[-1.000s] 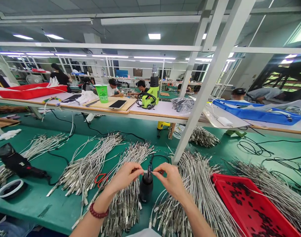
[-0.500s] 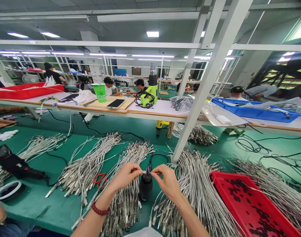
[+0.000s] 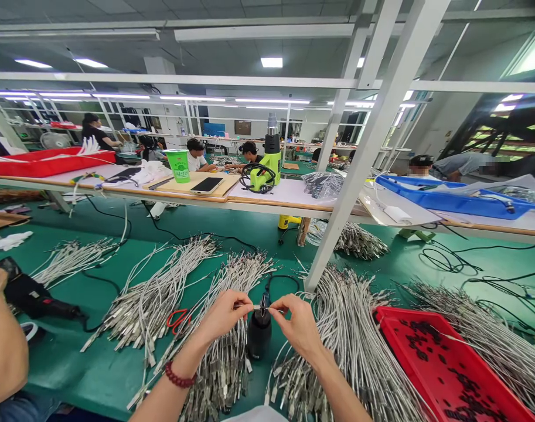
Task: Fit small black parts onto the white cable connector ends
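Note:
My left hand (image 3: 229,309), with a red bead bracelet (image 3: 179,375) at the wrist, pinches one end of a thin cable piece (image 3: 257,307). From the other side my right hand (image 3: 295,319) pinches it too, fingertips a short gap away from the left ones. The piece spans the top of a black upright cylinder-shaped device (image 3: 259,339), whose cord runs off behind. Fingers partly cover the piece, so its exact form is hard to see. Bundles of grey-white cables with metal plugs lie on both sides, one bundle (image 3: 225,351) under my left forearm and another (image 3: 355,328) beside my right.
A red tray (image 3: 429,375) of small black parts stands at right. Red-handled scissors (image 3: 177,320) lie left. A co-worker's arm (image 3: 6,340) is at far left by a black heat gun (image 3: 38,293). A slanted white post (image 3: 359,158) and a shelf (image 3: 289,205) stand ahead.
My hands hold nearly the same position over the black device. At far left, the co-worker's arm has come up into view beside the black heat gun, covering part of the tape roll.

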Available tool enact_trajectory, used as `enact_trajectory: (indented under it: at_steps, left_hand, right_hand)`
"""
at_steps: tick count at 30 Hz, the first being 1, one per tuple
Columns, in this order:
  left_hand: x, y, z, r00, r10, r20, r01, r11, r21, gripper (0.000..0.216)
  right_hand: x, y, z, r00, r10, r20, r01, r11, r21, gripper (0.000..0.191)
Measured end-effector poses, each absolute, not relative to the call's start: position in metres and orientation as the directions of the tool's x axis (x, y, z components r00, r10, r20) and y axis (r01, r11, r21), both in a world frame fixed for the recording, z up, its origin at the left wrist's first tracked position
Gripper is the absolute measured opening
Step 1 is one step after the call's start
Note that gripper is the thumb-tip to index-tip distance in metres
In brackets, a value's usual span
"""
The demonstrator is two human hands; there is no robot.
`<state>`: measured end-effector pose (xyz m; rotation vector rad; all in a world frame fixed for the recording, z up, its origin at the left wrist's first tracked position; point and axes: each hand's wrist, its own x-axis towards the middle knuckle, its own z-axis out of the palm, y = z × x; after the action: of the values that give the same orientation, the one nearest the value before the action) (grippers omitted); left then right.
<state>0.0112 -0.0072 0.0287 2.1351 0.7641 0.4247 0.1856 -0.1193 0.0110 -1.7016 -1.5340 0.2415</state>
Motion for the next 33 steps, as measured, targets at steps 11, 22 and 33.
enact_trajectory:
  at_steps: [11,22,33]
  left_hand:
    - [0.0147,-0.013,0.0335,0.727,0.678,0.107,0.377,-0.524,0.764,0.02]
    - [0.0139,-0.0156,0.0372,0.747,0.654,0.115,0.372,-0.555,0.744,0.028]
    - [0.0102,-0.0114,0.0312,0.757,0.645,0.098,0.435,-0.611,0.661,0.048]
  right_hand:
    - [0.1849,-0.1212,0.0105,0.261,0.878,0.401,0.737,0.088,-0.671,0.01]
    - [0.1856,-0.1241,0.0085,0.259,0.885,0.386,0.723,0.087,-0.685,0.011]
    - [0.1867,-0.1236,0.0056,0.203,0.905,0.373,0.761,0.094,-0.642,0.018]
